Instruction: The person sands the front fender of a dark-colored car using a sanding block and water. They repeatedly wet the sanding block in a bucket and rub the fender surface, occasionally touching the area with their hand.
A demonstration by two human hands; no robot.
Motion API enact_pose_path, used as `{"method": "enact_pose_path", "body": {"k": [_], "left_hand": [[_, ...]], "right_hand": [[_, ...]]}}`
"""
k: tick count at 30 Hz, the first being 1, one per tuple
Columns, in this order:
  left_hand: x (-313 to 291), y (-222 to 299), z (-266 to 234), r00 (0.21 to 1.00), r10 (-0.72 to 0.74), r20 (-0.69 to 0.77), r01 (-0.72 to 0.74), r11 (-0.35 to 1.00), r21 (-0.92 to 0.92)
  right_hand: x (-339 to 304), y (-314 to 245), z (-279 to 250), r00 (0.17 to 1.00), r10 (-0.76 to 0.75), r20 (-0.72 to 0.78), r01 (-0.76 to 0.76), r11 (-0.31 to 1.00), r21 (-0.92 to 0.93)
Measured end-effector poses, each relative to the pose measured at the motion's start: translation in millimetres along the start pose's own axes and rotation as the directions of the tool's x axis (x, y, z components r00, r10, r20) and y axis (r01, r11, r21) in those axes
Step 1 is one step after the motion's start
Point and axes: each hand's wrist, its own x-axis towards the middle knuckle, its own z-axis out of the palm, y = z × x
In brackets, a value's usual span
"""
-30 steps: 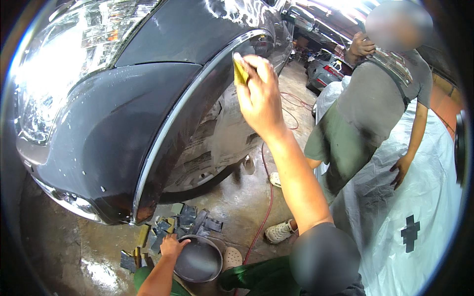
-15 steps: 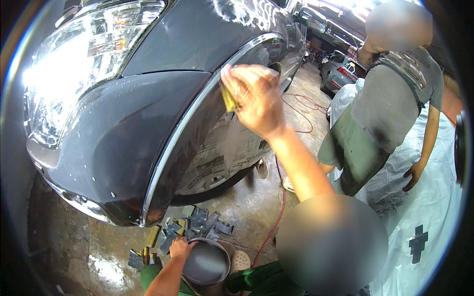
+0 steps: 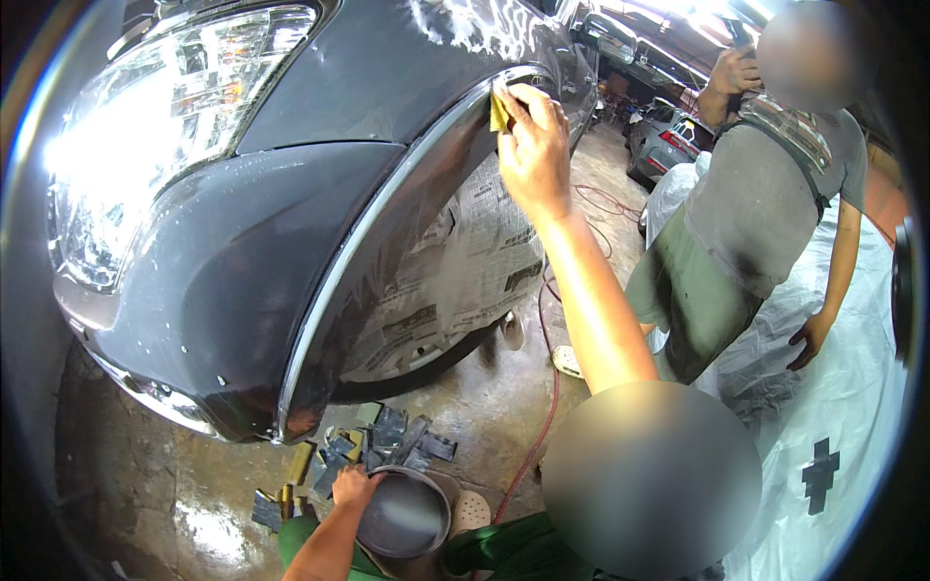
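Note:
My right hand pinches a small yellow sanding pad against the upper part of the wheel-arch lip. That lip is a light grey curved strip along the edge of the dark car fender. Lower down, my left hand grips the rim of a dark grey bucket standing between my feet. The inside of the bucket looks dark. Dark and yellow sanding pieces lie loosely piled beside it on the wet floor.
Newspaper covers the wheel under the arch. A red hose runs along the concrete floor. At right a person stands with one hand raised, near a sheet-covered surface. The lit headlight is at left; another car stands behind.
My right hand has slid up and away along the arch lip with the sanding pad. My left hand stays on the bucket. The standing person's raised hand has come further into view.

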Motion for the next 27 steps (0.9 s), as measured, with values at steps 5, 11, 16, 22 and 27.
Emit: {"method": "enact_pose_path", "body": {"k": [5,11,16,22,27], "left_hand": [[-4.3,-3.7,-18.6,0.997,-0.058,0.056,0.056,0.998,0.03],[-3.6,5.4,-12.1,0.999,-0.005,0.033,0.004,0.999,0.034],[-7.2,4.7,-20.8,0.999,-0.022,0.037,0.021,0.999,0.033],[-6.6,10.1,-25.1,0.995,-0.05,0.081,0.047,0.998,0.032],[-9.8,9.5,-36.9,0.989,-0.09,0.121,0.087,0.996,0.028]], "right_hand": [[-18.0,-58.6,-2.4,0.993,-0.116,-0.035,0.12,0.977,0.175],[-0.5,9.1,16.5,0.995,0.052,-0.089,-0.046,0.997,0.068],[-41.4,-118.9,-9.2,0.989,-0.145,-0.037,0.149,0.935,0.32],[-18.7,-99.5,-25.0,0.943,-0.321,0.09,0.303,0.938,0.168],[-32.3,-126.1,-7.0,0.976,-0.2,-0.087,0.214,0.953,0.213]]}}
